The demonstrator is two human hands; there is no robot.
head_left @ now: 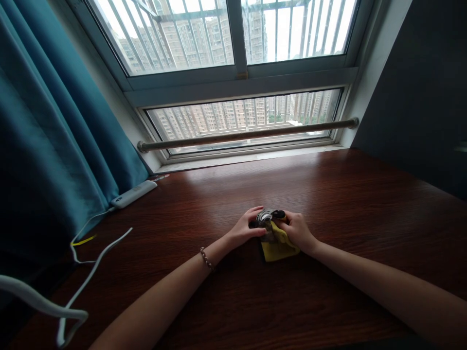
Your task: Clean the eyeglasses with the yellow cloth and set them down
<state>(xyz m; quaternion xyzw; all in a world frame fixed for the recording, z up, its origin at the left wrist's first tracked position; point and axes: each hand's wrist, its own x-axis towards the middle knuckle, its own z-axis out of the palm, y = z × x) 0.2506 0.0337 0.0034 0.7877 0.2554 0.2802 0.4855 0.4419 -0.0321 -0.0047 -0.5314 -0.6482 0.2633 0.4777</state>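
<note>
Over the middle of the wooden desk, my left hand curls its fingers and thumb around the left side of a small black and silver object. Its exact kind is too small and partly covered to make out. My right hand is closed on a yellow cloth at the object's right side. One part of the cloth is bunched up under the right fingers against the object. The rest hangs or lies below, with a dark edge at its left. My right fingertips are partly hidden behind the cloth and the object.
The reddish-brown desk reaches to a barred window with a metal rail. At left, a white power strip lies by the blue curtain. White cable loops near a yellow strip. A dark wall stands right.
</note>
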